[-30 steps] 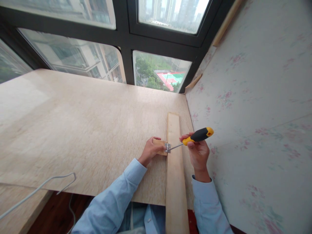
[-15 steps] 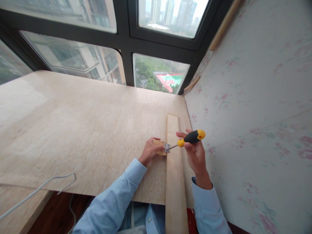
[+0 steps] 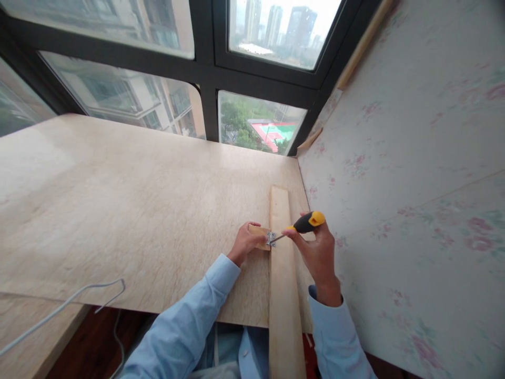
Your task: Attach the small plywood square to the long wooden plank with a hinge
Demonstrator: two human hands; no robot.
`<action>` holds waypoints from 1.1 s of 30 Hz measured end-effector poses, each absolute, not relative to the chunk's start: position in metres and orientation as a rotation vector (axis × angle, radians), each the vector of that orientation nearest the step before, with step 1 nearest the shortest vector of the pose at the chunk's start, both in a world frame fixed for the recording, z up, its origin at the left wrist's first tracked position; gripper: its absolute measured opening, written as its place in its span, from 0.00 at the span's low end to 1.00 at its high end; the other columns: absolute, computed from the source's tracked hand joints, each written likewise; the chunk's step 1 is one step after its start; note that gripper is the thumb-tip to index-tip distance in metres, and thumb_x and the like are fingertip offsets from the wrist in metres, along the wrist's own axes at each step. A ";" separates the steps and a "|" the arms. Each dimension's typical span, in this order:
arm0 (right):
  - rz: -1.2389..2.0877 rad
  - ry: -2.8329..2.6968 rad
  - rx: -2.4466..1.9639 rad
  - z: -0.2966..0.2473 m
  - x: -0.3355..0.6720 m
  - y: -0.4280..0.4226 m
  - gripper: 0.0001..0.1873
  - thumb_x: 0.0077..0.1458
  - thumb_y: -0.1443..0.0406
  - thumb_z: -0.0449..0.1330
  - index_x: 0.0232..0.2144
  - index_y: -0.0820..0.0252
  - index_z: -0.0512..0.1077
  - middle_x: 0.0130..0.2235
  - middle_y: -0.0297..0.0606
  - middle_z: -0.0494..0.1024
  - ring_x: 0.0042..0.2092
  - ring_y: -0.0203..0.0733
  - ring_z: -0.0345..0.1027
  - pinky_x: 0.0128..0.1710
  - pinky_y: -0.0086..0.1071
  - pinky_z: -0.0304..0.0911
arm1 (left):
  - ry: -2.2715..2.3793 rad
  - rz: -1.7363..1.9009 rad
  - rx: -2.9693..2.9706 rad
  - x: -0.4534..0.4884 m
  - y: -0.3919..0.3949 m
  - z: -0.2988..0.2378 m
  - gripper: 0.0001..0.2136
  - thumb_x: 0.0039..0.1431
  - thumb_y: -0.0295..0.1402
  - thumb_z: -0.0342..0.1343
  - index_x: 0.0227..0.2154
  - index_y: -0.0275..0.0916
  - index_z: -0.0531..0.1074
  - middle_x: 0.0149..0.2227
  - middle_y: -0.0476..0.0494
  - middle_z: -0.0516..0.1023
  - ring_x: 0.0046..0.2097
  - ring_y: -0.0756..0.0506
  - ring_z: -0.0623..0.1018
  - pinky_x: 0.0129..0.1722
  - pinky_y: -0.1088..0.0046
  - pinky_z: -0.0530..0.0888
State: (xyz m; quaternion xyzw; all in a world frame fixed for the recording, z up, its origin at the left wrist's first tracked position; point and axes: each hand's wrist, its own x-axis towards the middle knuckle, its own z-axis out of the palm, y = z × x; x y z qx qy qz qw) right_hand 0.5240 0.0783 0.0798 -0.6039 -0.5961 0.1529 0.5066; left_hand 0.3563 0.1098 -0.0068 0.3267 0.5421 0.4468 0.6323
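My right hand (image 3: 317, 251) is closed around a yellow and black screwdriver (image 3: 305, 223), its shaft slanting down to the left. The tip meets a small metal hinge (image 3: 271, 238) lying where a short wooden piece (image 3: 258, 231) butts against a long wooden board (image 3: 281, 273). My left hand (image 3: 246, 243) grips the short piece from the left, with fingertips at the hinge's edge. Part of the short piece is hidden under those fingers. Any screw under the tip is too small to make out.
Both wood pieces rest on a marble-patterned ledge (image 3: 138, 205), and the long board juts past its front edge toward me. A white cable (image 3: 59, 308) hangs at the lower left. Close on the right stands a flower-papered wall (image 3: 414, 210); dark-framed windows (image 3: 209, 73) are behind.
My right hand's fingers have closed in on the screwdriver, one now near its yellow collar. The handle has shifted slightly left. My left hand stays on the short piece.
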 end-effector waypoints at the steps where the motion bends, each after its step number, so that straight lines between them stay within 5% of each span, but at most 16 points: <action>1: 0.392 -1.440 -1.443 0.079 0.523 0.079 0.30 0.42 0.48 0.73 0.43 0.57 0.73 0.37 0.40 0.78 0.36 0.46 0.71 0.44 0.44 0.72 | 1.243 1.023 0.746 0.356 0.110 -0.007 0.24 0.32 0.25 0.69 0.38 0.35 0.72 0.28 0.50 0.77 0.29 0.47 0.77 0.29 0.72 0.72; 8: 0.946 -1.426 -1.111 0.075 0.521 0.070 0.30 0.60 0.57 0.62 0.61 0.46 0.56 0.59 0.41 0.71 0.61 0.42 0.65 0.60 0.40 0.63 | 1.209 1.054 0.739 0.357 0.111 -0.009 0.24 0.33 0.24 0.69 0.38 0.35 0.71 0.28 0.49 0.76 0.29 0.47 0.76 0.28 0.73 0.71; 12: 0.924 -1.436 -1.211 0.082 0.522 0.066 0.29 0.59 0.54 0.63 0.59 0.50 0.60 0.54 0.44 0.76 0.54 0.47 0.73 0.57 0.45 0.67 | 1.212 1.047 0.751 0.357 0.111 -0.011 0.24 0.34 0.24 0.69 0.39 0.35 0.70 0.28 0.48 0.76 0.29 0.47 0.76 0.28 0.73 0.71; 16: 0.500 -1.440 -1.489 0.086 0.521 0.070 0.35 0.43 0.50 0.73 0.51 0.55 0.70 0.43 0.44 0.79 0.40 0.50 0.75 0.50 0.51 0.70 | 1.212 1.041 0.763 0.356 0.111 -0.012 0.24 0.35 0.24 0.69 0.40 0.35 0.70 0.29 0.49 0.76 0.30 0.47 0.76 0.29 0.73 0.71; 19: 0.464 -1.441 -1.452 0.084 0.519 0.072 0.38 0.45 0.50 0.72 0.55 0.55 0.67 0.48 0.46 0.77 0.44 0.50 0.73 0.52 0.50 0.69 | 1.206 1.031 0.765 0.355 0.112 -0.013 0.24 0.34 0.25 0.70 0.39 0.35 0.71 0.27 0.50 0.76 0.30 0.47 0.76 0.30 0.72 0.71; 23: 0.823 -1.455 -1.191 0.081 0.518 0.068 0.35 0.58 0.54 0.64 0.63 0.47 0.55 0.58 0.44 0.71 0.59 0.46 0.67 0.59 0.45 0.65 | 1.175 1.019 0.724 0.355 0.113 -0.015 0.24 0.33 0.25 0.68 0.38 0.36 0.70 0.27 0.53 0.75 0.29 0.48 0.75 0.30 0.73 0.71; 26: 0.951 -1.450 -1.122 0.085 0.518 0.065 0.33 0.61 0.54 0.61 0.64 0.44 0.53 0.60 0.43 0.71 0.61 0.46 0.67 0.60 0.45 0.65 | 1.193 1.015 0.714 0.356 0.114 -0.014 0.24 0.33 0.24 0.68 0.38 0.36 0.70 0.27 0.53 0.75 0.29 0.49 0.75 0.30 0.73 0.71; 33: 0.477 -1.441 -1.499 0.090 0.514 0.073 0.48 0.40 0.49 0.74 0.60 0.56 0.62 0.55 0.52 0.73 0.54 0.59 0.70 0.58 0.58 0.63 | 1.255 1.014 0.670 0.359 0.114 -0.006 0.23 0.33 0.20 0.67 0.38 0.36 0.70 0.26 0.52 0.74 0.28 0.48 0.74 0.29 0.72 0.71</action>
